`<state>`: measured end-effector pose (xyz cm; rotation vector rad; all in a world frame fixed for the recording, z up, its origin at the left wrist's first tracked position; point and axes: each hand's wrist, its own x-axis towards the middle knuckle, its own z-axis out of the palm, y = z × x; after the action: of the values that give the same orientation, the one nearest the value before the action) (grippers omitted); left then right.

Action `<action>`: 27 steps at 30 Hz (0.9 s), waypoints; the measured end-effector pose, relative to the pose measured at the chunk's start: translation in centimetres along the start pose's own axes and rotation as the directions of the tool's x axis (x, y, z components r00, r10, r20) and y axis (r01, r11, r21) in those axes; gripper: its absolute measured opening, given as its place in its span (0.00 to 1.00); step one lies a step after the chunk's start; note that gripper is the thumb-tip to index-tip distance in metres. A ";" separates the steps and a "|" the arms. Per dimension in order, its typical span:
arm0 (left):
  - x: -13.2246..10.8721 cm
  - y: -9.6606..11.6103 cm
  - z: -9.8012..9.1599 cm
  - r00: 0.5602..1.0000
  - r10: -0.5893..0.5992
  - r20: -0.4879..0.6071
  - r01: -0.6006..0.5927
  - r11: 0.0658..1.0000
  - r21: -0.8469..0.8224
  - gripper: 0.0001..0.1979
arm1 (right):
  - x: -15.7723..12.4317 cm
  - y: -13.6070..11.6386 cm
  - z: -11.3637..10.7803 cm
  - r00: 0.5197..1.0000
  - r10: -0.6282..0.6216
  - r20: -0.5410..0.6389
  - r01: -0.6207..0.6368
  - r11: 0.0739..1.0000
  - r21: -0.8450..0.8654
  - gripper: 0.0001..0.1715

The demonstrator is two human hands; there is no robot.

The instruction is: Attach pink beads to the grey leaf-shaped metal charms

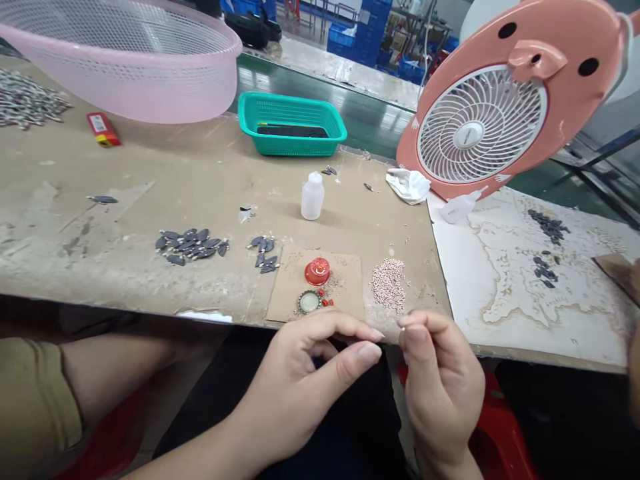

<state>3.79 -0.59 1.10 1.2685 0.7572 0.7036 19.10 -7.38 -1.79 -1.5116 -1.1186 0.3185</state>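
My left hand (320, 373) is at the table's front edge, its thumb and fingertips drawn nearly together; whatever lies between them is too small to make out. Just right of it, my right hand (440, 380) pinches thumb against forefinger, with a tiny pale speck at the tips. Beyond the hands is a cardboard piece (287, 287) bearing a red cap-like dish (318, 271), a bottle cap (309, 302) and small red bits (326, 302). A heap of tiny pinkish beads (389, 283) lies near my right fingertips. Dark leaf-shaped pieces (190, 245) with pale ends form groups to the left.
Farther back stand a small translucent bottle (313, 197), a green basket (295, 143), a pink basket (150, 87) and a pink fan (500, 113). A red box cutter-like item (103, 130) lies left. Other people's arms (120, 363) flank me; dark pieces (547, 227) lie right.
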 end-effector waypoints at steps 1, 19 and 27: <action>0.1 -0.1 0.3 0.997 -0.069 0.035 0.072 0.991 -0.111 0.04 | -0.5 -0.4 0.3 0.997 -0.070 0.009 0.070 0.998 0.000 0.04; -0.9 -0.6 -1.4 0.977 -0.183 0.111 0.196 0.972 -0.126 0.19 | -0.1 -1.9 0.3 0.942 -0.101 0.319 0.092 0.995 0.042 0.10; -1.4 -0.5 -2.4 0.992 0.122 -0.033 -0.111 0.966 0.232 0.16 | 0.9 -2.5 1.4 0.902 -0.096 0.421 0.126 0.991 -0.044 0.03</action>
<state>1.06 -0.42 0.44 1.5215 0.8247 0.7590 17.34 -6.14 0.30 -1.4697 -1.5641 0.5479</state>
